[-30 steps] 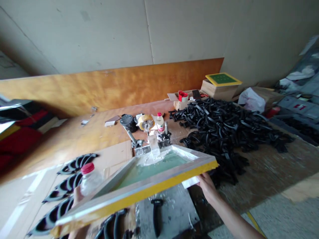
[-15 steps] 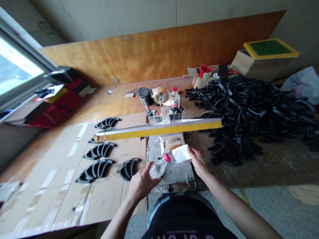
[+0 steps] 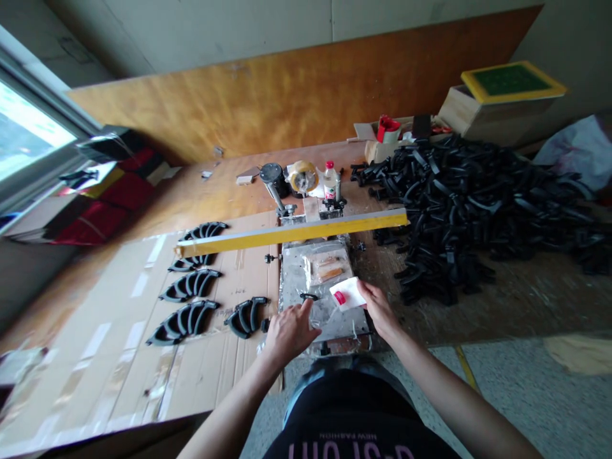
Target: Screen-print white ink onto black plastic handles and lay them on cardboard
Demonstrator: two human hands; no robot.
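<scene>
My left hand (image 3: pixel 289 331) is closed around a clear plastic bottle (image 3: pixel 322 312), tipped onto its side and mostly hidden by the fingers. Its red cap (image 3: pixel 339 298) meets a folded white cloth or paper (image 3: pixel 352 294). That white piece is pinched by its right edge in my right hand (image 3: pixel 377 305). Both hands are over a grey metal plate (image 3: pixel 294 271), where a small black part (image 3: pixel 308 296) lies near my left index finger. Across the far end of the plate stretches a long yellow-edged frame (image 3: pixel 296 238).
Black curved, ribbed parts (image 3: pixel 184 323) lie on cardboard (image 3: pixel 129 376) at left. A large heap of black parts (image 3: pixel 459 210) covers the right side. Behind the plate stand a tape roll (image 3: pixel 303 177), another red-capped bottle (image 3: pixel 331 182) and a black can (image 3: pixel 273 177).
My left hand has tipped the bottle over, bringing its red cap against the white piece. My right hand keeps holding that piece in much the same place.
</scene>
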